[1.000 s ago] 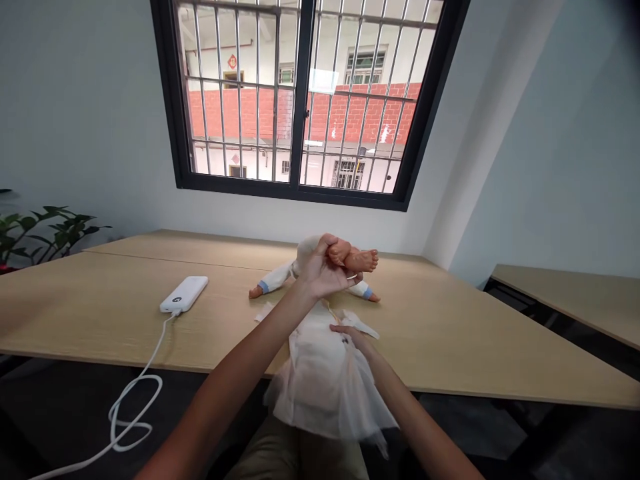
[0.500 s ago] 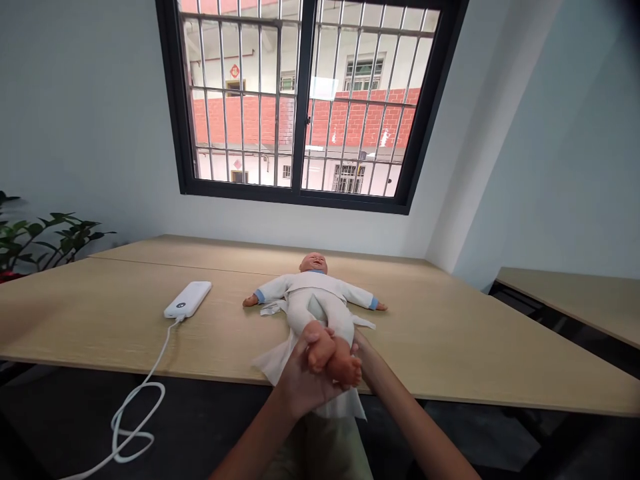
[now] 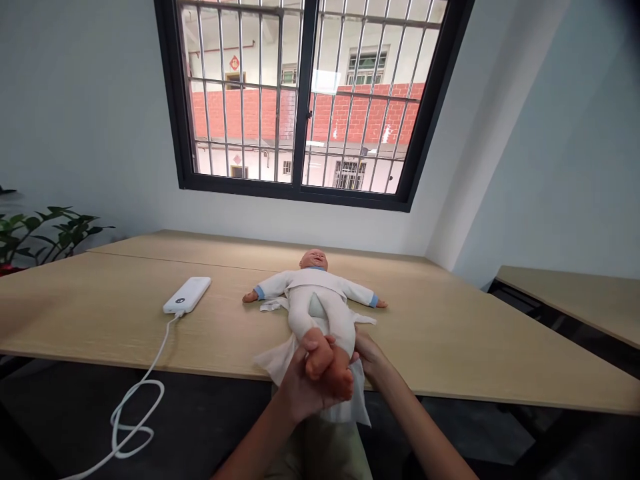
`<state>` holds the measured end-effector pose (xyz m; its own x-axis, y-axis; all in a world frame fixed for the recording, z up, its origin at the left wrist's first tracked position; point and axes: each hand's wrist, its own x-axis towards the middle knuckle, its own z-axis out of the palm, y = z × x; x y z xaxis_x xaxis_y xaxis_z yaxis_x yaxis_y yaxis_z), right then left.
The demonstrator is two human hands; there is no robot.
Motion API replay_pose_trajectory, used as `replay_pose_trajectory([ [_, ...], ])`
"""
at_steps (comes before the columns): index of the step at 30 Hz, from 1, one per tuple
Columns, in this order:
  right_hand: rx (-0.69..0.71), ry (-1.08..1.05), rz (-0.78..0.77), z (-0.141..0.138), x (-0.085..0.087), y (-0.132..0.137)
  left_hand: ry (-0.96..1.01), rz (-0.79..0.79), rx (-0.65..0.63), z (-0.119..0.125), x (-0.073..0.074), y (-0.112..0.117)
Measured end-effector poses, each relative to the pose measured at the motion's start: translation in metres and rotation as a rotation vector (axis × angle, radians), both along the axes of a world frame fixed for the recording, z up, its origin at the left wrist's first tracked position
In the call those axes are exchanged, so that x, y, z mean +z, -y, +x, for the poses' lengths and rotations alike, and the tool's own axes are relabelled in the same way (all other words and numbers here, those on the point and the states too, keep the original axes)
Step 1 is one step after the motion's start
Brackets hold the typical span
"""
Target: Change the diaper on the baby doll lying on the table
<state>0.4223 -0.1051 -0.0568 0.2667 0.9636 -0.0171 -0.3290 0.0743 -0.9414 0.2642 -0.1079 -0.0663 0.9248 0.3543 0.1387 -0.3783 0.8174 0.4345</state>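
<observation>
A baby doll [image 3: 320, 303] in a white suit with blue cuffs lies on its back, arms spread, head toward the window. My left hand [image 3: 303, 387] is closed round its bare feet from below, the thumb over one ankle. At the other lower leg is my right hand [image 3: 369, 350], curled against the trouser side, with part of its fingers hidden behind the leg. Under the doll lies a thin white cloth [image 3: 275, 359], which spreads out on both sides and hangs over the front edge of the table.
On the wooden table [image 3: 450, 347], a white power bank [image 3: 187, 295] lies to the left. Its white cable [image 3: 145, 385] drops in loops past the front edge. A plant [image 3: 55, 233] stands at the far left, a barred window [image 3: 305, 100] behind, another table [image 3: 575, 297] at right.
The doll's feet have shifted slightly, one foot turning lower toward me. My right hand has come a little further out from behind the leg. The view has tilted slightly.
</observation>
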Motion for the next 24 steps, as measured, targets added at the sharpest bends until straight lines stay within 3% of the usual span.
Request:
replay_pose_trajectory([
  [3, -0.002, -0.049, -0.04, 0.007, -0.01, 0.006, -0.002, -0.055, 0.032, -0.005, -0.018, 0.006],
  [5, -0.124, 0.025, -0.027, 0.013, -0.018, 0.009, 0.006, -0.055, 0.033, -0.011, -0.024, 0.011],
  [7, -0.31, 0.181, -0.003, 0.015, -0.023, 0.014, 0.009, -0.028, 0.023, -0.018, -0.028, 0.018],
  [10, -0.492, 0.544, 0.193, 0.007, -0.021, 0.032, -0.022, -0.012, 0.001, -0.028, -0.034, 0.03],
  [12, -0.415, 0.791, 0.342, -0.004, -0.012, 0.048, -0.058, -0.024, -0.029, -0.034, -0.037, 0.036],
  [17, 0.081, 1.368, 0.573, -0.029, 0.003, 0.068, -0.153, 0.056, -0.065, -0.054, -0.035, 0.04],
  [20, 0.112, 1.518, 0.595, -0.026, 0.003, 0.065, -0.149, 0.047, -0.023, -0.07, -0.035, 0.034],
  [24, 0.053, 1.609, 0.499, -0.008, 0.004, 0.064, -0.246, -0.072, 0.151, -0.088, -0.041, 0.023],
])
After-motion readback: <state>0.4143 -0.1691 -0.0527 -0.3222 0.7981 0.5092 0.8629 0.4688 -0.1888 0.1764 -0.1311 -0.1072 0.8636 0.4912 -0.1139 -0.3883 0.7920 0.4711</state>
